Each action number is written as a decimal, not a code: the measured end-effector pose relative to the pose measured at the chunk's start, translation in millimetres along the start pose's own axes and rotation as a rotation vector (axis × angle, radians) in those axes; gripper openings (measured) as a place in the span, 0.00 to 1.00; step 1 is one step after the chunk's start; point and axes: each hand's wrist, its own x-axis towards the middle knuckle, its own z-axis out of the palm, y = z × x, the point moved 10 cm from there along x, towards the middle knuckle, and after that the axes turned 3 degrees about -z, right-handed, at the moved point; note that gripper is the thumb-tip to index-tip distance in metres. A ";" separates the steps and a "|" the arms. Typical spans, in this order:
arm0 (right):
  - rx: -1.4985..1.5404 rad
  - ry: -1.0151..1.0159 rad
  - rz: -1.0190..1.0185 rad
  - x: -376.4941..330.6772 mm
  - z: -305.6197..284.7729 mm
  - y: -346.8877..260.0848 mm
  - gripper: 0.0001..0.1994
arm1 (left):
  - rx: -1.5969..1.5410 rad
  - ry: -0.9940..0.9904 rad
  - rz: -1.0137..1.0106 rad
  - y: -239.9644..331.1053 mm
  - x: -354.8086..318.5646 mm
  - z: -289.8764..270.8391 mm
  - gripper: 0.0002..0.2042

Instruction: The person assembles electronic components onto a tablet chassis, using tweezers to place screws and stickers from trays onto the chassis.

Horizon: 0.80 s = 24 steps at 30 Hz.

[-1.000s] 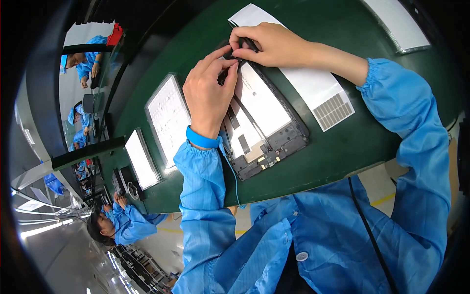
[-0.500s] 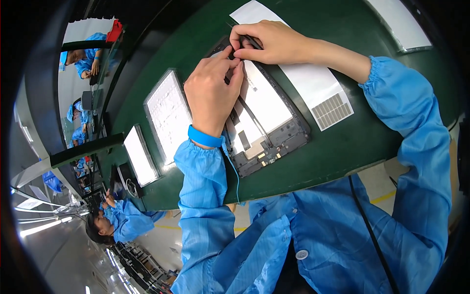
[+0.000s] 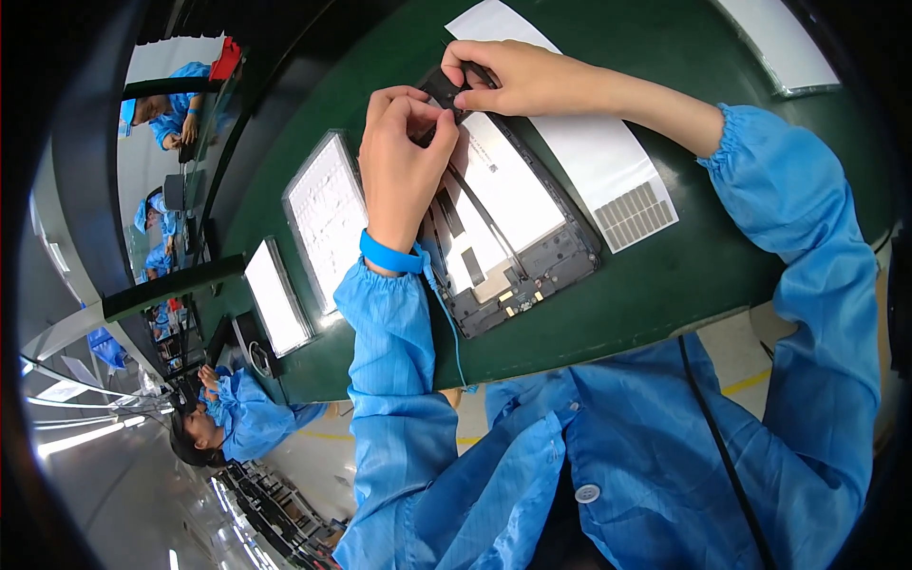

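Observation:
An opened tablet housing [image 3: 532, 204] with a black frame and silver-white inner plate lies slanted on the green table. At its far end my left hand [image 3: 404, 157] has thumb and forefinger pinched together. Whatever sits in that pinch is too small to make out. Just to the right, my right hand [image 3: 518, 81] curls over the same end, its fingers closed round a slim dark tool [image 3: 481, 74], mostly hidden by the hand. Both hands' fingertips are close together. A blue wrist strap [image 3: 391, 255] with a thin cord circles my left wrist.
Right of the housing lies a white sheet [image 3: 594, 161] with grey rectangular stickers at its near end. A clear tray [image 3: 328, 218] and a white stack [image 3: 277, 299] lie left. Another white pack [image 3: 779, 43] is at far right. A co-worker [image 3: 247, 418] sits left.
My left hand has shifted slightly left and away from the right fingertips, its thumb and forefinger now pinched. My right hand has barely moved; the housing stays in place.

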 end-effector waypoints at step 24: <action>-0.353 0.092 0.036 -67.3 -0.8 -68.2 0.13 | -0.235 -0.033 -0.227 -27.3 -179.8 -96.8 0.23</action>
